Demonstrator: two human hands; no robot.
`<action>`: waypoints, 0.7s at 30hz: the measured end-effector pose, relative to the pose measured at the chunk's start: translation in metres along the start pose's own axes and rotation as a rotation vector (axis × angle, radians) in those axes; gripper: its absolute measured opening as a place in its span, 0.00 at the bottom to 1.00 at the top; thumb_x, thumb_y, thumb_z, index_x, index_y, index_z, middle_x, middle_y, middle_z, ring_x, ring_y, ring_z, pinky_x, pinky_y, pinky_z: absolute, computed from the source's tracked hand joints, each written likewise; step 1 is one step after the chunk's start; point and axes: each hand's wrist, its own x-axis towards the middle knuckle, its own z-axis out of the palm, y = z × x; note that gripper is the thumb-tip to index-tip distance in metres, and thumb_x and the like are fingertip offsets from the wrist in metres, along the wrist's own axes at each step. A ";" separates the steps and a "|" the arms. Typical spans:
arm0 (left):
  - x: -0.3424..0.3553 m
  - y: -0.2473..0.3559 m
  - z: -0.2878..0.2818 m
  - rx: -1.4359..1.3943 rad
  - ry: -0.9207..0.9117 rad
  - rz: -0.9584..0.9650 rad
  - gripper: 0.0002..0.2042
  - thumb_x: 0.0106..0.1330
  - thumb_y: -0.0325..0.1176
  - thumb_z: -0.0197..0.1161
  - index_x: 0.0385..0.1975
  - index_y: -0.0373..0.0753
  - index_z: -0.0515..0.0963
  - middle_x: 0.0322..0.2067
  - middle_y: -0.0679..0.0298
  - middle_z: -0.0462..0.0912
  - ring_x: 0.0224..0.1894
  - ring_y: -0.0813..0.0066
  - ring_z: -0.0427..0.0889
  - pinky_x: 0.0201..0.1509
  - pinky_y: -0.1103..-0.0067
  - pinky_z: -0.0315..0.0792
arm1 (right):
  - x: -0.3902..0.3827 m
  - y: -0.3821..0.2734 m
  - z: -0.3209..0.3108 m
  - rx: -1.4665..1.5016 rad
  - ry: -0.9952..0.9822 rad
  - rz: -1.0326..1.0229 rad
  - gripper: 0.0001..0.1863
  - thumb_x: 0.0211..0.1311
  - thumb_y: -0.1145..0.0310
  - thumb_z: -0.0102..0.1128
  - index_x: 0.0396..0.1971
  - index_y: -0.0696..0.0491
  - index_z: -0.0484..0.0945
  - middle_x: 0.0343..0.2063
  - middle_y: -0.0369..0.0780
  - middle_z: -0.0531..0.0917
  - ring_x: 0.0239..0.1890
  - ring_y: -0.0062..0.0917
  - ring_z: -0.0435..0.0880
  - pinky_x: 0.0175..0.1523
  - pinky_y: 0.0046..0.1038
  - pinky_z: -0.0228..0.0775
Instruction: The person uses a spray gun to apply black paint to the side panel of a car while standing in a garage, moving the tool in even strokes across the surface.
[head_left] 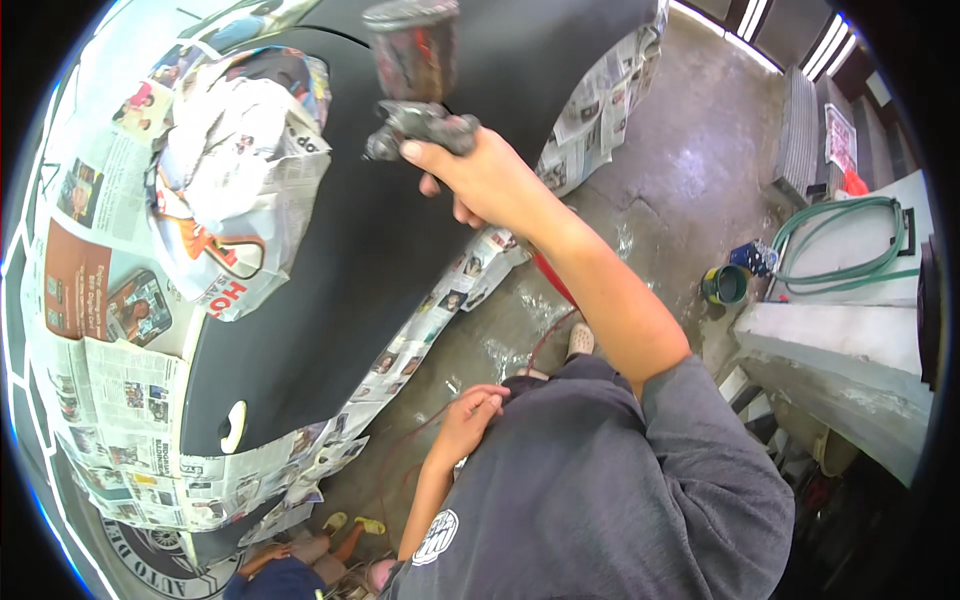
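Note:
In my right hand [475, 180] is a paint spray gun [425, 128], its cup [412, 50] uppermost and blurred. The fingers close around its body, above a matte dark grey car panel [340, 230]. From below that hand a thin red air hose [553, 280] runs down toward my waist. My left hand [470, 420] is closed low in front of my shirt, on the hose as far as shows; its palm side is partly hidden. Newspaper masking [400, 360] borders the panel's lower edge. A paper-wrapped bulge [240, 180], probably a side mirror, juts out left of the gun.
A person in a dark blue cap [275, 580] is low at the bottom left, near the car. To the right, a coiled green hose [850, 245] hangs by a pale ledge [835, 340], with a dark bucket [724, 285] beside it. The concrete floor [660, 190] looks wet in patches.

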 end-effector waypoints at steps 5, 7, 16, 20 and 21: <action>0.004 0.010 0.013 -0.063 0.078 -0.057 0.08 0.75 0.29 0.60 0.45 0.32 0.82 0.54 0.59 0.83 0.54 0.73 0.81 0.60 0.77 0.73 | 0.018 -0.003 0.011 0.005 0.023 -0.093 0.22 0.67 0.53 0.67 0.47 0.57 0.79 0.25 0.35 0.81 0.21 0.18 0.78 0.28 0.26 0.75; 0.004 0.010 0.015 -0.091 0.077 -0.088 0.09 0.75 0.30 0.60 0.47 0.32 0.82 0.54 0.59 0.83 0.55 0.73 0.81 0.60 0.77 0.73 | 0.014 0.002 0.017 0.046 0.009 -0.098 0.20 0.67 0.54 0.67 0.41 0.57 0.77 0.23 0.35 0.80 0.22 0.19 0.79 0.30 0.27 0.76; 0.015 0.023 0.015 -0.031 0.062 -0.095 0.12 0.76 0.31 0.60 0.54 0.35 0.81 0.55 0.59 0.82 0.56 0.71 0.80 0.62 0.75 0.73 | 0.022 0.009 0.026 0.038 -0.028 -0.073 0.20 0.67 0.52 0.68 0.43 0.55 0.78 0.25 0.36 0.82 0.24 0.18 0.79 0.31 0.26 0.75; 0.017 0.021 0.011 -0.008 0.030 -0.109 0.13 0.75 0.33 0.61 0.55 0.36 0.80 0.55 0.58 0.82 0.58 0.69 0.80 0.62 0.75 0.73 | 0.040 0.015 0.004 -0.167 0.210 -0.158 0.27 0.64 0.48 0.68 0.51 0.56 0.79 0.30 0.45 0.87 0.35 0.33 0.87 0.46 0.35 0.77; 0.016 0.019 0.009 0.007 0.029 -0.103 0.14 0.75 0.34 0.61 0.55 0.36 0.80 0.55 0.58 0.82 0.58 0.68 0.80 0.61 0.74 0.73 | 0.039 0.012 -0.001 -0.204 0.262 -0.154 0.29 0.64 0.47 0.68 0.53 0.56 0.78 0.32 0.48 0.87 0.38 0.36 0.88 0.48 0.36 0.77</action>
